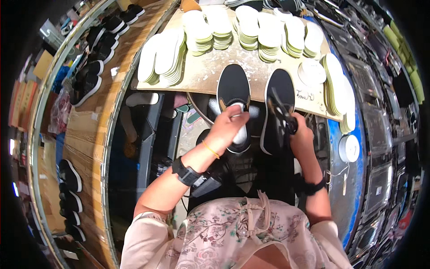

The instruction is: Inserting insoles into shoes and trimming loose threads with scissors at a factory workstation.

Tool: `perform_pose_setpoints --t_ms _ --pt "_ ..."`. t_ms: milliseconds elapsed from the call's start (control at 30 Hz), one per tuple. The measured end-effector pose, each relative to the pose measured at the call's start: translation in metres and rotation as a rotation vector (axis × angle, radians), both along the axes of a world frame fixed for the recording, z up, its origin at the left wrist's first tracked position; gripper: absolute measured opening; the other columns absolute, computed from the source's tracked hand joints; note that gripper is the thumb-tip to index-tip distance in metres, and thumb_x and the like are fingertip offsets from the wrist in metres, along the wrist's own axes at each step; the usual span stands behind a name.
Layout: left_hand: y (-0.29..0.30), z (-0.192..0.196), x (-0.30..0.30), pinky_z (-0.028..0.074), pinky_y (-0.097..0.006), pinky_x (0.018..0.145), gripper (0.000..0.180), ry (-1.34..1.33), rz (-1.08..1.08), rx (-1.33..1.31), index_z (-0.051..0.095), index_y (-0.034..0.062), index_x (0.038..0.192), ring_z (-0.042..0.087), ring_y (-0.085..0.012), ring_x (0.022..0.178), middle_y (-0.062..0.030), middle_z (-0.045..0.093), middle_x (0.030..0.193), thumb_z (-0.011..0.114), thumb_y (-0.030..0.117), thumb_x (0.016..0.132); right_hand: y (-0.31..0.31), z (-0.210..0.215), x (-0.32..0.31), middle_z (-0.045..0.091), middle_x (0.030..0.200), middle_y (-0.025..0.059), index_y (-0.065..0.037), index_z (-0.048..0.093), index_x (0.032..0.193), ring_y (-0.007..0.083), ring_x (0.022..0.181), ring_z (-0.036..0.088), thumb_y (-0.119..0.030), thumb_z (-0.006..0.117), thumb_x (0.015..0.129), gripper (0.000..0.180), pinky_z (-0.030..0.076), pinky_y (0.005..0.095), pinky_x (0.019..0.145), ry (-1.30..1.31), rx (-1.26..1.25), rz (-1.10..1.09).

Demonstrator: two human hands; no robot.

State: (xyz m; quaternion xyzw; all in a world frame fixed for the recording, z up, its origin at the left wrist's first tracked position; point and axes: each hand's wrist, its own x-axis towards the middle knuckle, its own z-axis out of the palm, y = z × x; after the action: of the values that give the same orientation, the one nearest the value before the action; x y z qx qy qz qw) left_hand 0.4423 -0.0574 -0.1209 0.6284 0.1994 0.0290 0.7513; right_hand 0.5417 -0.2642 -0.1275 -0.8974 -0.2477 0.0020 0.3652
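Note:
A black slip-on shoe [233, 80] with a white sole edge rests toe-forward over the bench's near edge. My left hand [228, 127] is closed at its opening, on a white insole [240, 136] that shows partly inside the shoe. To the right lies the matching black shoe [280, 83], also toe-forward. Beside and over its opening, my right hand [303, 134] is closed round the dark handle of what look like scissors [291, 124]. The greyish blades lie across the shoe's upper; their tips are hard to make out.
Stacks of white insoles [168, 56] line the far side of the wooden bench [215, 60], with another stack [333, 85] along its right. A white round roll [311, 72] stands near the right shoe; another [349, 148] sits lower right. More black shoes [87, 83] stand on the left rack.

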Motion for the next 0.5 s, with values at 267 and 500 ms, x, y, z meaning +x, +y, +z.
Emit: perform_pose_setpoints --t_ms 267,500 --pt "0.005 -0.007 0.049 0.047 -0.042 0.076 0.045 0.374 -0.085 1.018 0.063 -0.0056 0.084 0.059 -0.0408 0.086 -0.0273 0.061 0.085 0.059 0.038 0.077 0.028 0.005 -0.016 0.059 0.08 0.0232 -0.005 0.046 0.113 0.0396 0.082 0.059 -0.003 0.06 0.07 0.046 0.045 0.0447 0.069 0.16 0.145 0.193" --pt "0.052 -0.017 -0.013 0.046 -0.032 0.084 0.029 -0.365 -0.065 0.839 0.057 -0.0026 0.106 0.059 -0.0278 0.098 -0.0181 0.061 0.104 0.056 0.013 0.081 -0.039 0.013 0.001 0.059 0.071 0.0092 -0.002 0.046 0.12 0.0147 0.048 0.056 -0.016 0.07 0.072 0.055 0.042 0.0247 0.041 1.012 0.418 0.098"
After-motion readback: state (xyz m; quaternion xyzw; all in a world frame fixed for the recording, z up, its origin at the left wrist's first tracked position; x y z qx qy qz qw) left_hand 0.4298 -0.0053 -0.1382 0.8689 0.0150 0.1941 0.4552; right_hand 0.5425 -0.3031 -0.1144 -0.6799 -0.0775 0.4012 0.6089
